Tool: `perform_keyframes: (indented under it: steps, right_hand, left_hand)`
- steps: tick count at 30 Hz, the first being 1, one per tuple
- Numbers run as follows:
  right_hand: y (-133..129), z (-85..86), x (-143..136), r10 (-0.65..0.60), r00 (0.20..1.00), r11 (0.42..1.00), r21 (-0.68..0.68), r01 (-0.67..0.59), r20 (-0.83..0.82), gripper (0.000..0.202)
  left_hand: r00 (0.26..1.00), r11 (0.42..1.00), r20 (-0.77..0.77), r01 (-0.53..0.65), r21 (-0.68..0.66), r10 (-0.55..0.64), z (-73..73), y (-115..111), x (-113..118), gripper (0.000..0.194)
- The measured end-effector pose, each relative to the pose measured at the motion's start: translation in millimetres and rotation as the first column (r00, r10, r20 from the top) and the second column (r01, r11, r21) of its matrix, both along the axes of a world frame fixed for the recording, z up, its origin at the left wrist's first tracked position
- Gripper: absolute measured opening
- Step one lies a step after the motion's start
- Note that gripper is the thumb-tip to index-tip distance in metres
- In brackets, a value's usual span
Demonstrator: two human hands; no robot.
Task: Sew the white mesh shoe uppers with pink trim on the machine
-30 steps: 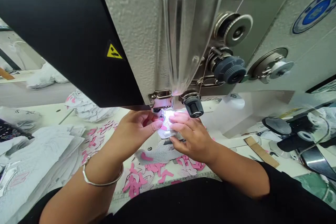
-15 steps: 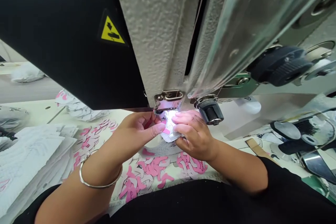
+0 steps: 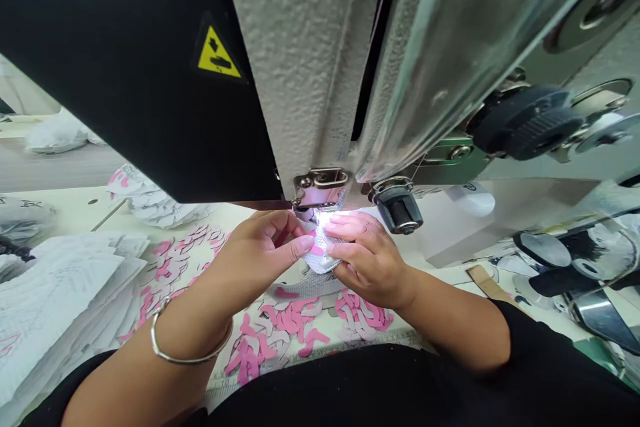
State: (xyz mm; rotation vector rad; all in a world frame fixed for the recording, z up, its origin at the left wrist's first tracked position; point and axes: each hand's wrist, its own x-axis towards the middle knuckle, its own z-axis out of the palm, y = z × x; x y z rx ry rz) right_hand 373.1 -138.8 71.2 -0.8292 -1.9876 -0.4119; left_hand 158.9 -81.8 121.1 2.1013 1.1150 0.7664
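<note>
Under the lit needle area of a sewing machine (image 3: 320, 187) lies a whitish mesh fabric piece (image 3: 323, 263) with a small pink patch (image 3: 317, 250) on it. My left hand (image 3: 277, 240) pinches the fabric's left side between thumb and fingers, close by the pink patch. From the right, my right hand (image 3: 367, 247) grips the same piece, its fingers bent over the top and some tucked beneath the edge. Glare from the lamp and my fingers hide the needle and much of the stitching spot.
Loose pink and grey cut pieces (image 3: 293, 317) are scattered in front of and left of my hands. Stacked white fabric panels (image 3: 75, 293) lie at left, with another pile (image 3: 160, 203) behind. A black bobbin winder-like part (image 3: 400, 208) juts out right of the needle.
The fabric has shifted and turned slightly under the needle, with both hands keeping their hold. My right fingers have slid a little leftward. The whole view has tilted slightly.
</note>
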Motion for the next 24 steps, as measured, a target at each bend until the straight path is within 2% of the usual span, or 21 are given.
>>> perform_keyframes:
  steps: [3,7,16,21,24]
  right_hand:
    - [0.8,0.4,1.0,0.011,1.000,1.000,-0.028,-0.011,-0.009,0.031]
    - [1.6,1.5,1.8,0.023,1.000,0.999,-0.033,-0.024,-0.010,0.030]
    - [1.8,9.8,4.5,0.027,0.997,0.999,0.036,-0.030,0.078,0.028]
    - [2.7,12.5,8.0,0.057,0.996,0.998,-0.008,-0.057,0.067,0.030]
    - [3.2,16.7,11.1,0.079,0.995,0.996,-0.044,-0.076,0.062,0.030]
  left_hand:
    - [1.000,0.998,0.020,0.020,-0.052,-0.019,1.2,0.1,-1.1,0.025]
    - [0.999,0.999,0.044,0.015,-0.051,-0.013,-1.1,0.7,-0.7,0.026]
    - [0.996,0.999,0.084,-0.014,-0.043,0.018,-3.8,0.7,2.0,0.029]
    - [0.991,0.968,0.135,0.048,-0.247,-0.014,-2.7,1.5,0.2,0.030]
    - [0.983,0.942,0.185,0.045,-0.333,0.018,-4.5,0.9,1.1,0.030]
